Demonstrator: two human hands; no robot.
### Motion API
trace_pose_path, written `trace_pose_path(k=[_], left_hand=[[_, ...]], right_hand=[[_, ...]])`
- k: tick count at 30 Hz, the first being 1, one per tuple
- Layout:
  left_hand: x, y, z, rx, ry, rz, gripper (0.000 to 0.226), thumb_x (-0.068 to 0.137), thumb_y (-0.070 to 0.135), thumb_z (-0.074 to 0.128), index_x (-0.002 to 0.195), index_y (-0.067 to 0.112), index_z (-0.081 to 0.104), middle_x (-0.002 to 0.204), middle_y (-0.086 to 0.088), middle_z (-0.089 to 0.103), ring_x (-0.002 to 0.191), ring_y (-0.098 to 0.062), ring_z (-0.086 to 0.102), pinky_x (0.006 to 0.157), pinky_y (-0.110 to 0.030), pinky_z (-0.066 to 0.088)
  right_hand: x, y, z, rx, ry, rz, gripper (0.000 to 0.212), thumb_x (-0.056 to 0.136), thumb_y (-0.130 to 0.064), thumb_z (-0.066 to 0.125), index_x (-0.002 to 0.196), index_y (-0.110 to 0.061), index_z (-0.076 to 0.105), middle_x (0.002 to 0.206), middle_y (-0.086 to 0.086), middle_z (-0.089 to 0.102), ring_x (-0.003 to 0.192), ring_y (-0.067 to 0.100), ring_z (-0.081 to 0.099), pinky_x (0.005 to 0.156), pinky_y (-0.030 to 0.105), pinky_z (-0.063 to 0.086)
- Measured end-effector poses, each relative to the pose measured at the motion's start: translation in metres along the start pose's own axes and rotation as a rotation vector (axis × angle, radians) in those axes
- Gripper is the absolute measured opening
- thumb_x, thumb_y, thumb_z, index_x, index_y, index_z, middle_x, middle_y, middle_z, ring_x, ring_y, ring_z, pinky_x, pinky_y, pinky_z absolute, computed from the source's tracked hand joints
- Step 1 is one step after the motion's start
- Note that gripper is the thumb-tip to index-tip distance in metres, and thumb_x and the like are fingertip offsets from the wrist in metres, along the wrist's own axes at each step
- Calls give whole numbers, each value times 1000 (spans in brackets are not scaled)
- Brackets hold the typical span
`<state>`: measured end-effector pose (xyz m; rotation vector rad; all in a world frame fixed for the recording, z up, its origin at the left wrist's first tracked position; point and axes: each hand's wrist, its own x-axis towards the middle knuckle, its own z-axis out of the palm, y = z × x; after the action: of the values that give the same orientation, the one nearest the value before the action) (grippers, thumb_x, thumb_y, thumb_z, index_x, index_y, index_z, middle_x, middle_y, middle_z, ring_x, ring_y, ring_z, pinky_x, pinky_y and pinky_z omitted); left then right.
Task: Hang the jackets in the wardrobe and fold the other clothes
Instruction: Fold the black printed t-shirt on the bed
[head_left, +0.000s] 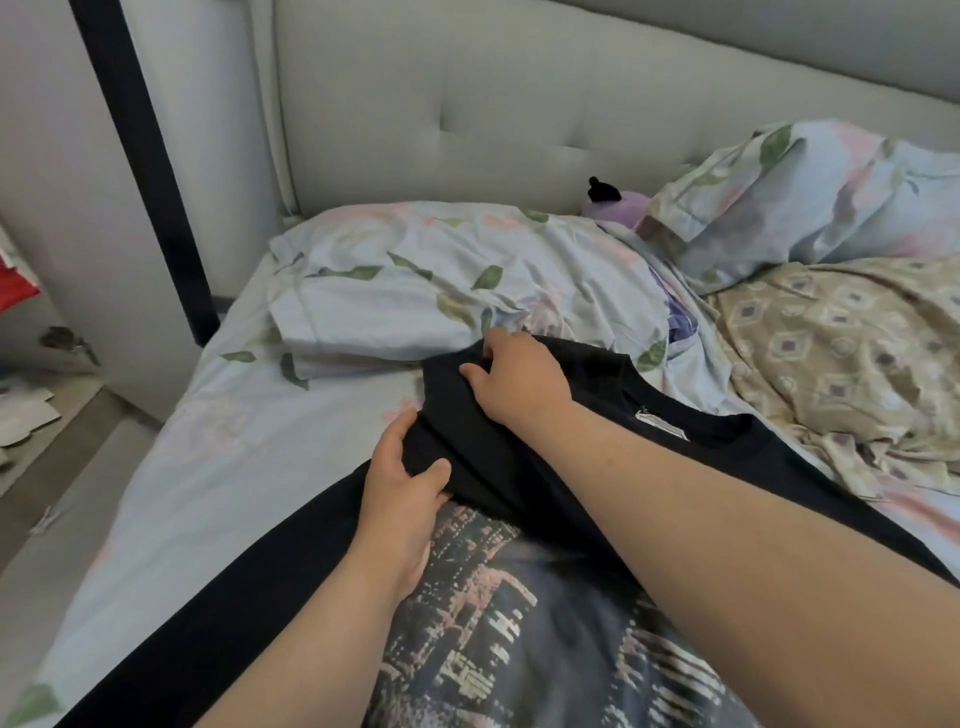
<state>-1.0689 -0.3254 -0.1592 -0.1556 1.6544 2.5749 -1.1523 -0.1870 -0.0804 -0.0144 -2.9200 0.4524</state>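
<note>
A black T-shirt (498, 467) with a city print lies spread on the bed (208, 467), running from the middle of the view down to 6 o'clock. The left hand (402, 483) grips the folded-over sleeve at its 8 o'clock edge, thumb on top and fingers curled round the cloth. The right hand (519, 379) pinches the sleeve's far end at 12 o'clock, just below a floral pillow (441, 280). A patterned blanket (841, 353) lies at 3 o'clock.

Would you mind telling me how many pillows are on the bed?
2. One pillow lies flat just beyond the black T-shirt; the other pillow rests against the headboard at the right. Others may be hidden.
</note>
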Motion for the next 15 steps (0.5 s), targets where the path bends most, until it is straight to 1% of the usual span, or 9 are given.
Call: trace_pose_path(k=[3, 5, 7, 8, 9, 11, 13, 14, 15], left_hand=[[-5, 2, 2, 67, -21, 16, 76, 91, -8, 54, 112, 65, 53, 136, 22, 53, 120, -7, 60, 88, -27, 55], [-7, 3, 4, 93, -22, 15, 79, 88, -10, 53, 110, 66, 51, 133, 25, 54, 122, -9, 58, 97, -35, 53], [-9, 5, 5, 107, -16, 6, 80, 87, -12, 53, 111, 64, 52, 122, 31, 59, 117, -8, 62, 98, -42, 53], [-9, 5, 5, 106, -13, 5, 79, 86, -12, 53, 111, 63, 52, 117, 32, 62, 112, -8, 64, 96, -44, 55], [-9, 5, 5, 95, -6, 7, 78, 87, -12, 53, 113, 61, 52, 116, 31, 63, 108, -8, 66, 92, -43, 57], [-10, 4, 5, 52, 14, 19, 73, 89, -10, 55, 122, 55, 52, 124, 22, 63, 106, -7, 67, 88, -38, 58], [-10, 4, 5, -4, 30, 37, 67, 92, -5, 57, 134, 46, 49, 135, 16, 57, 112, -8, 65, 93, -37, 55], [-10, 4, 5, -29, 37, 41, 65, 93, -3, 57, 138, 44, 46, 137, 17, 55, 113, -8, 65, 95, -38, 55], [-9, 4, 5, -48, 44, 43, 65, 94, -2, 57, 140, 43, 44, 136, 19, 55, 112, -8, 66, 94, -37, 55]], right_hand=[[-8, -5, -5, -90, 88, -215, 31, 95, -42, 58, 105, -15, 67, 105, 9, 60, 101, 29, 54, 83, 34, 44], [-5, -16, -11, -124, -12, -248, 32, 95, -47, 55, 87, -20, 70, 88, 3, 61, 93, 28, 56, 81, 35, 46], [5, -30, -13, -42, -209, -85, 42, 95, -50, 53, 68, -19, 58, 73, 2, 56, 83, 27, 56, 72, 34, 44], [10, -34, -11, 24, -315, 0, 39, 97, -45, 53, 75, -14, 63, 80, 6, 61, 87, 30, 59, 73, 35, 45], [16, -37, -7, 152, -376, 91, 34, 98, -38, 54, 93, -8, 69, 96, 13, 66, 97, 32, 61, 79, 35, 48], [25, -29, -7, 591, -322, 379, 35, 97, -24, 59, 122, 0, 62, 118, 16, 66, 111, 33, 62, 90, 32, 51], [33, -8, -17, 1060, -166, 619, 30, 96, -17, 61, 122, -2, 61, 116, 15, 67, 103, 29, 65, 90, 39, 54], [37, 5, -21, 1182, -107, 691, 25, 97, -15, 61, 118, -3, 62, 114, 16, 68, 98, 28, 65, 85, 40, 55], [41, 19, -21, 1178, -63, 721, 25, 97, -17, 60, 118, -3, 62, 115, 16, 68, 98, 28, 65, 84, 41, 55]])
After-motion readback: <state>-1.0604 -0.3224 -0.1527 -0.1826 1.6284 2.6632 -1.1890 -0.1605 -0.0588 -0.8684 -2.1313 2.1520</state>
